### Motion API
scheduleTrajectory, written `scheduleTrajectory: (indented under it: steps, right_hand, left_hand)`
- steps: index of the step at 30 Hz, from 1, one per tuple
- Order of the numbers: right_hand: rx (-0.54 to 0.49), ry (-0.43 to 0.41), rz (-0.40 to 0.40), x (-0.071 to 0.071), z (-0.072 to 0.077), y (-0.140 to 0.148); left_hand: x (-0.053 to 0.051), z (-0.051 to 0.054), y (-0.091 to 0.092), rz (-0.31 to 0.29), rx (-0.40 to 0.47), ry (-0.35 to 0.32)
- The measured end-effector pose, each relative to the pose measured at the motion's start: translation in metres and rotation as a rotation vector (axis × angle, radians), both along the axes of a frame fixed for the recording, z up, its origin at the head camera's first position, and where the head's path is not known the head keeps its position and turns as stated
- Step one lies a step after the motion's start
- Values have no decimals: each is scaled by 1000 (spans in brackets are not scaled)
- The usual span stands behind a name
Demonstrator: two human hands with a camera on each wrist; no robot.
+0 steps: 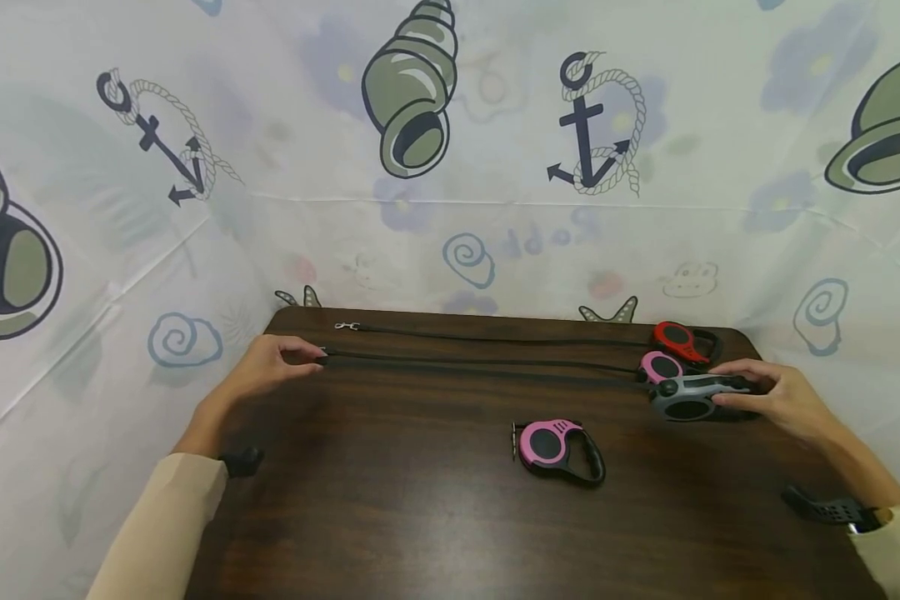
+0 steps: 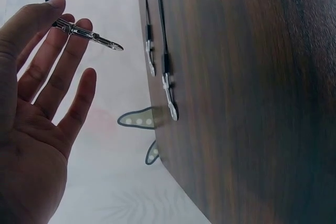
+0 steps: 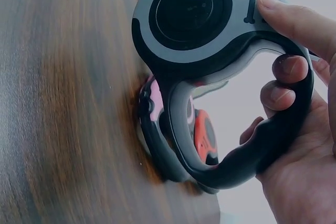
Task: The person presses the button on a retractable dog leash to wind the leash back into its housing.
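Note:
My right hand (image 1: 783,400) grips a grey-and-black retractable leash (image 1: 687,398) by its handle, fingers through the loop in the right wrist view, where the leash casing (image 3: 191,11) is held up. With thumb and fingertips, my left hand (image 1: 273,364) pinches the metal clip (image 2: 89,36) of a cord, seen in the left wrist view. That dark cord (image 1: 480,372) stretches between both hands. Behind it, a pink leash (image 1: 658,367) and a red leash (image 1: 675,337) sit at the right, their cords extended leftward with metal clips at the ends.
Another pink leash (image 1: 546,443) with a black handle lies nearer the front of the brown table (image 1: 390,508), its cord not extended. A patterned cloth (image 1: 510,242) hangs behind the table and at its sides.

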State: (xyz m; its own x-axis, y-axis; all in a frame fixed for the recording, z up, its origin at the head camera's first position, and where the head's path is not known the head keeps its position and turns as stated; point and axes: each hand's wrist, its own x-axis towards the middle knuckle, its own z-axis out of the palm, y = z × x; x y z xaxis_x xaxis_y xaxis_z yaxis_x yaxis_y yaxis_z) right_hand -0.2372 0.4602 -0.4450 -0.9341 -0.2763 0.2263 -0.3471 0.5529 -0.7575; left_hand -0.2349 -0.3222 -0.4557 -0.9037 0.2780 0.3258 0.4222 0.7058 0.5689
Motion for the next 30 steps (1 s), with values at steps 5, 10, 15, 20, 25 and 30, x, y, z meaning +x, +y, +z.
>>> scheduleTrajectory:
  steps: [5, 10, 15, 20, 25, 30]
  right_hand:
    - [19, 16, 26, -1, -1, -6]
    - [43, 42, 29, -3, 0, -11]
    - [47, 63, 40, -2, 2, -18]
    - [56, 59, 45, 0, 3, -25]
    - [41, 57, 48, 0, 4, -33]
    - [2, 43, 53, -1, 3, -40]
  left_hand:
    - [0, -1, 4, 9, 0, 7]
    - [0, -2, 8, 17, 11, -6]
    - [0, 1, 13, 3, 33, -16]
    - [1, 2, 17, 0, 31, -13]
    - [1, 5, 23, -8, 24, -13]
    - [2, 8, 29, -22, 27, -12]
